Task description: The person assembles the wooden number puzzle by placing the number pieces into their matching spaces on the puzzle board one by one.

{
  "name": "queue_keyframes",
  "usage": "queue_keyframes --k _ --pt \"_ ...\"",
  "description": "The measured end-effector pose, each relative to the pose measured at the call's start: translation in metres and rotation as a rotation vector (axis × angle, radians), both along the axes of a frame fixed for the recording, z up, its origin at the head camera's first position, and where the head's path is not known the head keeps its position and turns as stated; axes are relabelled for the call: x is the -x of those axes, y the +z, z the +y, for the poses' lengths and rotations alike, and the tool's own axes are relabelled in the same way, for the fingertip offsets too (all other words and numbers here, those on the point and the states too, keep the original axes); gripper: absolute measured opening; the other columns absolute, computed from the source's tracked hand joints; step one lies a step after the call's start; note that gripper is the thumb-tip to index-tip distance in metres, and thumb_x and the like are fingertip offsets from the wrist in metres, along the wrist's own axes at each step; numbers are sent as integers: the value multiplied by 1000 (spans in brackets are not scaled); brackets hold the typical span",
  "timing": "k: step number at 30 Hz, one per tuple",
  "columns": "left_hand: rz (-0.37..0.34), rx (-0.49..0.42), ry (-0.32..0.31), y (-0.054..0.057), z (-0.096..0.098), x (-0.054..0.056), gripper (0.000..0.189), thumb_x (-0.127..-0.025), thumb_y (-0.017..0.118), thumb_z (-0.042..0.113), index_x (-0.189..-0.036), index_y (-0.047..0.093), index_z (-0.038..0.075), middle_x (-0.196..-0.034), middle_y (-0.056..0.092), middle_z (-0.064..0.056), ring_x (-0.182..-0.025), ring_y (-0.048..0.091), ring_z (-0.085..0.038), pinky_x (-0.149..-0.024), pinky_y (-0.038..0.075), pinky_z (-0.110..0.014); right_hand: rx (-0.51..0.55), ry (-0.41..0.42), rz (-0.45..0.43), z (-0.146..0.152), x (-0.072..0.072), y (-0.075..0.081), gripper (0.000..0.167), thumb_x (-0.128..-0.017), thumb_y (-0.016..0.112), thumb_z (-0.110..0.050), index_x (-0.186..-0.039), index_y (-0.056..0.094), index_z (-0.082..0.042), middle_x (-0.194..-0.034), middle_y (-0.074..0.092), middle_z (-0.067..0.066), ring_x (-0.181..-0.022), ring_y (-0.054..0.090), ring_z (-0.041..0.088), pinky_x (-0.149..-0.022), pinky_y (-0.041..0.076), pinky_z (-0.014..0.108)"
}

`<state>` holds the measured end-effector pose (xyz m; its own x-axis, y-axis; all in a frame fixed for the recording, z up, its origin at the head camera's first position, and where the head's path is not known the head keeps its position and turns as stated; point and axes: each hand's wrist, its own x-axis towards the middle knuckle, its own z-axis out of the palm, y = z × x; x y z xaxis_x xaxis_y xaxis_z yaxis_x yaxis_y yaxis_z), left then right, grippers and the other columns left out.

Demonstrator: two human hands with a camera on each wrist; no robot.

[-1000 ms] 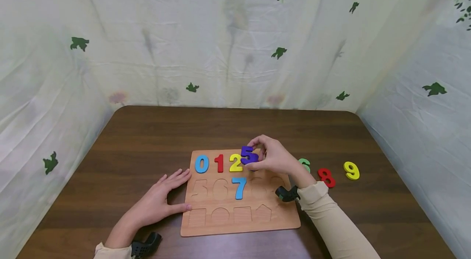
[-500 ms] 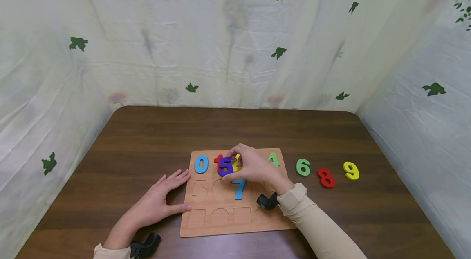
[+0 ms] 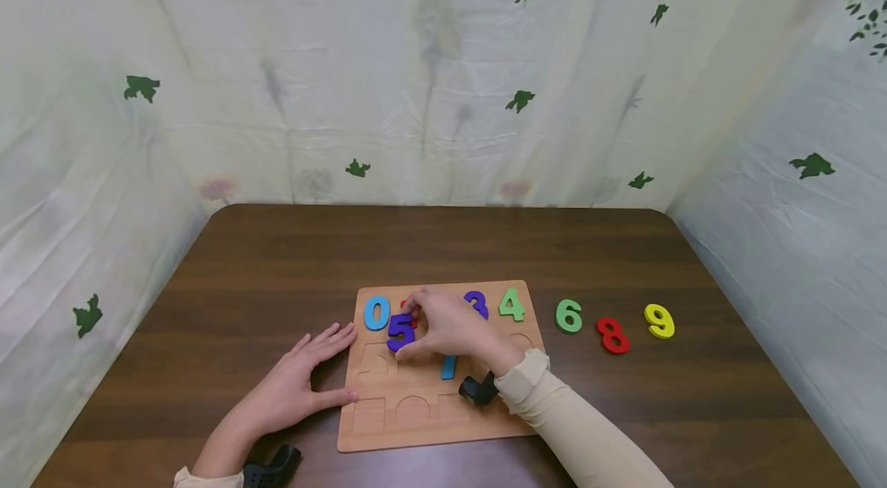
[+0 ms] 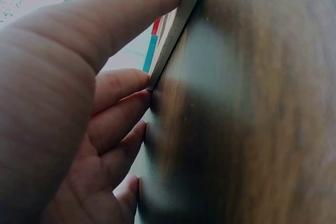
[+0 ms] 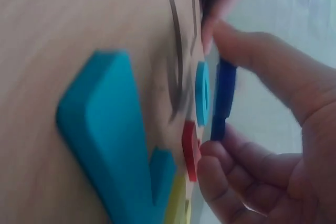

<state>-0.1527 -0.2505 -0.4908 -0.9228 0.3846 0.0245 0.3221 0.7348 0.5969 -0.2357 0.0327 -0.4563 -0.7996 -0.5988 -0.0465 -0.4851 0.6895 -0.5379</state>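
Purple and flat, the digit 5 [image 3: 400,332] that our right hand [image 3: 450,325] pinches is now farther left above the light wooden board [image 3: 391,438], nearer its leftmost second-row outline [image 3: 373,362]; our left hand [image 3: 301,372], fingers spread, touches the edge.

A cloth-walled booth [image 3: 762,257]: pale, leaf-printed sheeting [image 3: 305,49] rises around three sides of a wood-grained table [image 3: 346,245]

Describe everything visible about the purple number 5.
The thick, flat purple number 5 is one solid piece, perhaps painted wood, reading upright in the head view. The right-hand grip pinches its edges, holding it clear above the tan wooden puzzle board, beside the light-blue number 0.
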Motion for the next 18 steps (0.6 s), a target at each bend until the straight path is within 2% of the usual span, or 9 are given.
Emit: queue_keyframes --k 9,15,18 --pt "-3 -16 0 2 0 -2 91 -86 87 55 -159 55 12 -167 50 -8 -161 36 -42 -126 20 -76 -76 3 60 -18 -7 -2 64 -77 95 -57 -120 71 -16 -108 63 -5 -88 56 7 -77 50 19" --pt "-3 -12 -3 1 0 -1 91 -86 87 55 -159 54 13 -167 51 -8 -161 36 -42 -126 20 -76 -122 3 96 -24 -10 -2 66 -76 94 -60 -121 73 -16 -114 67 -5 -93 59 6 -84 54 21" --pt "-3 -11 -2 1 -1 -1 91 -85 87 55 -159 54 13 -167 51 -8 -161 36 -42 -126 20 -76 -145 7 116 -26 -11 -2 66 -75 94 -62 -120 73 -17 -114 68 -6 -95 59 5 -86 53 24"
